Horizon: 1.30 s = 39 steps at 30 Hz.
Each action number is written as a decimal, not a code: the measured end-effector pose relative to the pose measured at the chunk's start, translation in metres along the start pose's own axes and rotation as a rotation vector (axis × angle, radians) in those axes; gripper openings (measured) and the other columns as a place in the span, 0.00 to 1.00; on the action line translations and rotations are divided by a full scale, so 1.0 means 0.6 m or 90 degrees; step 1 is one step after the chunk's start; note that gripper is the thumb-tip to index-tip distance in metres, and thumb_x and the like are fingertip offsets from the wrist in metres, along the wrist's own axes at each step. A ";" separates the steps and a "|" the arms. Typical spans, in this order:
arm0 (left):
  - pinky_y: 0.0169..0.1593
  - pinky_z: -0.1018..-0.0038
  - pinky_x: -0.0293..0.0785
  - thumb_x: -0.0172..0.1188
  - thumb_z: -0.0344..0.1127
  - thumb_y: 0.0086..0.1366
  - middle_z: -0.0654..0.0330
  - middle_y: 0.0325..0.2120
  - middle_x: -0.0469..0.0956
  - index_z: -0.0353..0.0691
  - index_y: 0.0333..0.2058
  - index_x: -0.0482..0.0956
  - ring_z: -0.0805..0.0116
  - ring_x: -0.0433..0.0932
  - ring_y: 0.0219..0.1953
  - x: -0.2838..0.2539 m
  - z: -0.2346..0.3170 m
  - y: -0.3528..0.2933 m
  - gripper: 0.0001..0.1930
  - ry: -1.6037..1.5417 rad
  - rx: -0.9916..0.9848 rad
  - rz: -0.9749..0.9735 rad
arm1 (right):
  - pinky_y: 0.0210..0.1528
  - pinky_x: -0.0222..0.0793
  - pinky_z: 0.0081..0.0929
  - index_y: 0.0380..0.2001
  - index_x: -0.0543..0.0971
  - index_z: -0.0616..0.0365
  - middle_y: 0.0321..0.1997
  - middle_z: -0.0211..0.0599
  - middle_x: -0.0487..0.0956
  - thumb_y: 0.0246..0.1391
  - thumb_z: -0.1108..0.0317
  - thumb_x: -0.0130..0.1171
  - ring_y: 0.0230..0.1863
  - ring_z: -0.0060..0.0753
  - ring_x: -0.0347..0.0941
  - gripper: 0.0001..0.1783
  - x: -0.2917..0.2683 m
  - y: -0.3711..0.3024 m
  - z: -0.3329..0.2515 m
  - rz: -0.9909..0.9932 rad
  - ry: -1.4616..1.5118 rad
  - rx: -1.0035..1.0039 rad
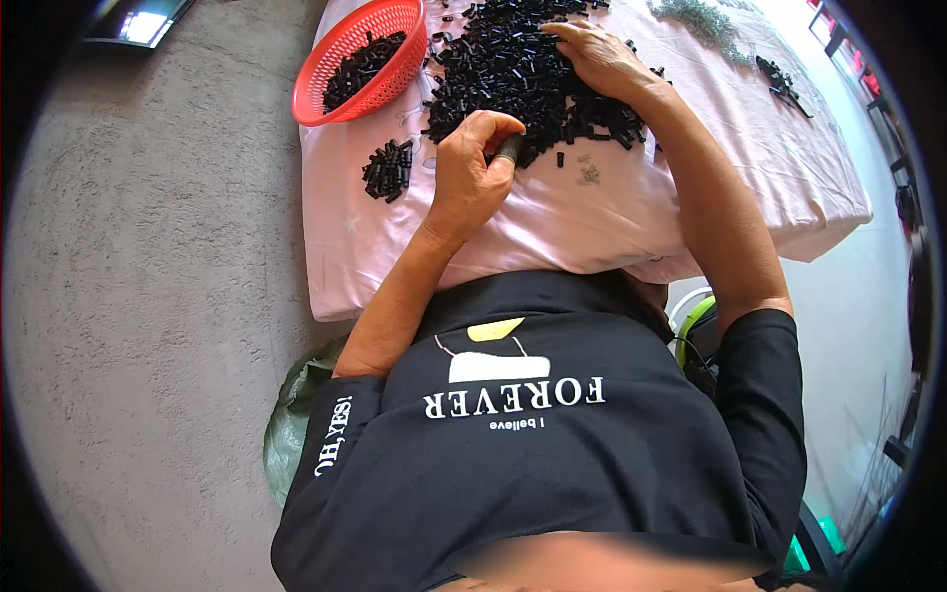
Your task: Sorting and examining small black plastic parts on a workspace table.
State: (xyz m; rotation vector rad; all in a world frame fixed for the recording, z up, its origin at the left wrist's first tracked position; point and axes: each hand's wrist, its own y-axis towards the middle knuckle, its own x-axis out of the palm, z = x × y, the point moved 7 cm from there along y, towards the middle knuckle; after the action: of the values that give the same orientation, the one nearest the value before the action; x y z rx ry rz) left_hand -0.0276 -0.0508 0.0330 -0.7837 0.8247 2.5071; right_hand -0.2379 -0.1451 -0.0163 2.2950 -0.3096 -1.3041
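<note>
A wide pile of small black tube-shaped pieces (483,74) covers much of the pink cloth (592,232) in front of me. At the pile's near edge, my left hand (472,176) is closed in a pinch, with a dark cover on its thumb. Whatever sits between those fingertips is hidden. My right hand (604,64) lies over the far right part of the pile, its fingers stretched out and touching the pieces. Left of my left hand lies a small separate heap of black pieces (388,171). Some tiny pale wire-like bits (588,171) rest near the pile's front.
A red plastic basket (409,74) holding more black pieces stands at the table's left edge. Toward the far right lie a tangled heap of thin greyish bits (705,25) and a small black bunch (782,87). A green plastic bag (286,429) is on the floor at left.
</note>
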 end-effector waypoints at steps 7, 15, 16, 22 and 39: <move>0.35 0.75 0.74 0.57 0.17 0.53 0.57 0.28 0.76 0.35 0.34 0.77 0.68 0.77 0.28 0.006 0.002 -0.003 0.10 -0.008 0.002 -0.004 | 0.58 0.65 0.38 0.53 0.77 0.48 0.51 0.44 0.76 0.62 0.60 0.52 0.54 0.46 0.71 0.18 0.029 0.057 0.024 -0.079 -0.045 -0.035; 0.34 0.75 0.74 0.57 0.16 0.53 0.57 0.28 0.75 0.35 0.34 0.77 0.68 0.76 0.28 0.005 -0.001 -0.004 0.10 0.001 0.005 -0.002 | 0.52 0.69 0.35 0.46 0.79 0.53 0.45 0.42 0.79 0.55 0.63 0.61 0.48 0.43 0.75 0.16 0.032 0.071 -0.015 -0.077 0.030 -0.048; 0.34 0.75 0.74 0.57 0.16 0.53 0.57 0.28 0.75 0.35 0.34 0.77 0.68 0.76 0.28 -0.001 -0.005 -0.008 0.10 0.004 0.000 0.005 | 0.50 0.71 0.38 0.45 0.80 0.53 0.43 0.43 0.81 0.54 0.60 0.62 0.47 0.43 0.77 0.17 0.018 0.070 -0.042 -0.135 0.025 0.001; 0.34 0.75 0.73 0.56 0.16 0.51 0.57 0.27 0.75 0.35 0.34 0.77 0.68 0.76 0.28 0.005 0.000 -0.004 0.11 0.014 0.003 0.002 | 0.47 0.72 0.34 0.42 0.80 0.56 0.39 0.40 0.82 0.54 0.67 0.60 0.42 0.40 0.78 0.12 0.005 0.048 -0.058 -0.070 0.196 -0.158; 0.32 0.74 0.72 0.57 0.18 0.52 0.57 0.27 0.75 0.35 0.33 0.77 0.66 0.75 0.27 0.009 -0.010 -0.004 0.09 0.005 0.014 0.006 | 0.54 0.67 0.28 0.40 0.80 0.59 0.42 0.35 0.79 0.52 0.84 0.50 0.48 0.33 0.73 0.15 -0.033 -0.028 -0.078 -0.275 0.297 -0.120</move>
State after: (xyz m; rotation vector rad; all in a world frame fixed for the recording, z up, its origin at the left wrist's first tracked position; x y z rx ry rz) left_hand -0.0281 -0.0519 0.0244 -0.7848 0.8595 2.4993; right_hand -0.2089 -0.1089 0.0101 2.4870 0.4685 -0.8797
